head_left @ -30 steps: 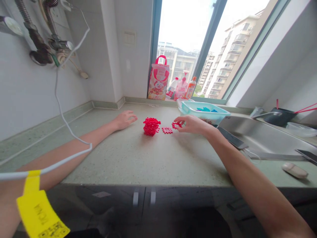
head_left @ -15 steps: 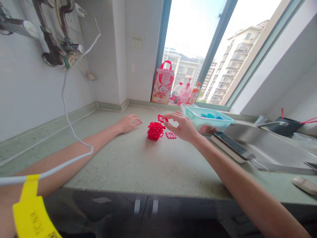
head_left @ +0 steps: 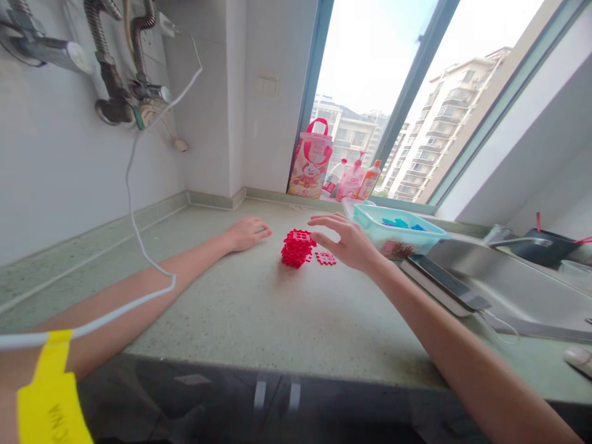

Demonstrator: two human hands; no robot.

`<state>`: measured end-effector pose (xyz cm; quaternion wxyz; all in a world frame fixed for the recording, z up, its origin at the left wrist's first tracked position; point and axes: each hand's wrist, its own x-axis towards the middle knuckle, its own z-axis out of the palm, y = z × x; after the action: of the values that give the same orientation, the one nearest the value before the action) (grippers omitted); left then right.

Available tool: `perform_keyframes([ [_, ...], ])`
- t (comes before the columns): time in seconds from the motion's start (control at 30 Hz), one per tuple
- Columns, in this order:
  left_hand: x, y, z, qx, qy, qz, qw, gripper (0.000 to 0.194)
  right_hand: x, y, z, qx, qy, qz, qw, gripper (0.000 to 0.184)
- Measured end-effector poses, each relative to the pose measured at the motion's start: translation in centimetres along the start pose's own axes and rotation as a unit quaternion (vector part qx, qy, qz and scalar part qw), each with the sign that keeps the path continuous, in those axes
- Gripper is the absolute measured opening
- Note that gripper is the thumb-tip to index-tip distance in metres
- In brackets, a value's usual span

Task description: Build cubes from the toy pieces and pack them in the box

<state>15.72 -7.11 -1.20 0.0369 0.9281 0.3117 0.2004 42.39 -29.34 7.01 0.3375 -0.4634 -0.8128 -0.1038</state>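
A stack of red plastic interlocking pieces (head_left: 296, 251) stands on the counter in front of me. Each piece is flat, with notched edges and a window-like grid. One more red notched piece (head_left: 326, 258) lies flat just to the right of the stack. My right hand (head_left: 345, 239) hovers at the stack's right side with thumb and fingers apart, holding nothing. To the left of the stack, my left hand (head_left: 250, 234) rests on the counter, its fingers loosely bent and thumb apart, with nothing in it.
A light-blue plastic tub (head_left: 402, 229) with blue pieces inside stands behind my right hand. A black-topped device (head_left: 441, 283) lies along the sink's edge (head_left: 462, 253). Bottles (head_left: 351, 179) and a pink bag (head_left: 311, 161) line the window sill. A white cable (head_left: 134, 209) hangs over my left arm.
The red piece that my right hand was holding now lies on top of the stack. My right fingers have opened and let go. My left hand stays on the counter.
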Motion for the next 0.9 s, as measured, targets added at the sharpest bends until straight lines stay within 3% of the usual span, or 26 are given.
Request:
perform_keyframes([
  [0.1,-0.1,0.0,-0.1,0.004,-0.003,0.004,1.0,0.059,-0.9,1.7,-1.1,0.008,-0.007,0.076,0.997,0.036],
  [0.27,-0.3,0.3,-0.5,0.0,-0.003,0.0,1.0,0.058,-3.8,5.6,-0.3,0.053,-0.195,0.122,0.972,0.046],
  [0.33,-0.3,0.3,-0.5,0.002,-0.002,-0.002,1.0,0.059,-4.6,6.8,0.6,0.075,-0.222,0.135,0.963,0.044],
  [0.47,-0.2,0.1,-0.4,0.006,0.001,0.001,1.0,0.06,-4.5,7.7,1.1,0.072,-0.176,0.166,0.968,0.031],
  [0.57,-0.2,0.0,-0.3,0.004,0.003,-0.001,1.0,0.06,-3.0,6.4,0.4,0.071,-0.053,0.157,0.984,0.029],
  [0.67,-0.1,0.0,-0.2,-0.001,-0.002,-0.007,1.0,0.059,-1.0,3.5,-0.5,0.081,0.057,0.12,0.988,0.029],
  [0.8,-0.1,0.1,-0.3,0.0,-0.001,-0.008,1.0,0.058,0.7,-0.2,-0.5,0.056,0.061,0.027,0.996,0.023],
  [0.9,-0.1,0.3,-0.3,0.003,-0.004,-0.007,1.0,0.058,0.8,-1.0,0.4,0.041,0.041,-0.01,0.998,0.019],
])
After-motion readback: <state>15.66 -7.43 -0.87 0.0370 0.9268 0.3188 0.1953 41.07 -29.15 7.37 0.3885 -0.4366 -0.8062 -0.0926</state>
